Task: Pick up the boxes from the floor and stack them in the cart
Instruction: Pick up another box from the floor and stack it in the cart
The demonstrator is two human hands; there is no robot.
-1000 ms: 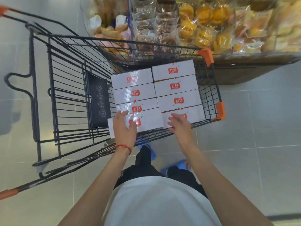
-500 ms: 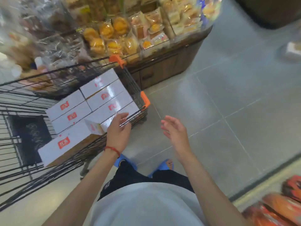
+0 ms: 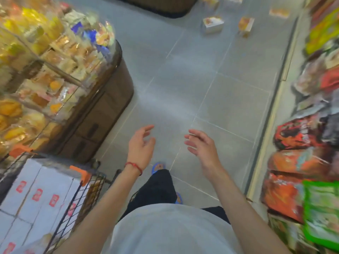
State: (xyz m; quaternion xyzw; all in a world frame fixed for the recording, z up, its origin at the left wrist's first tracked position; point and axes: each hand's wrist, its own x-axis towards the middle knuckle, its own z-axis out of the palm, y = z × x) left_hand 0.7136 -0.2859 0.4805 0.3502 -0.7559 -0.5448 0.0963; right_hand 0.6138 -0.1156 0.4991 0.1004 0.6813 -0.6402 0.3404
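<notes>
Head view, blurred by motion. Your left hand (image 3: 140,147) and right hand (image 3: 200,146) both hang empty over the tiled floor (image 3: 183,99), fingers loosely spread, palms facing each other, nothing held.

Cart (image 3: 86,177) sits at the lower left, beside the bakery display (image 3: 55,74). White boxes (image 3: 36,195) with red labels are packed against its near-right corner, in rows that touch.

Boxes yet to collect lie far up the aisle: one pale box (image 3: 212,25) and a smaller orange-faced one (image 3: 246,26) just beside it, with a further few near the top edge of the frame, too smeared to count. All are well apart from the cart.

Judged step: walking to the next pickup. Take the pale box first; it is the nearest. It seems to lie flat, its long axis roughly across the aisle, printed face up. The orange-faced one looks to stand on a narrower side; cannot confirm.

To do it well: crouch square to the long side, place one palm on each short end, and lift level. Keep that orientation when you carry it back, so it drops in parallel to the stacked rows.
</notes>
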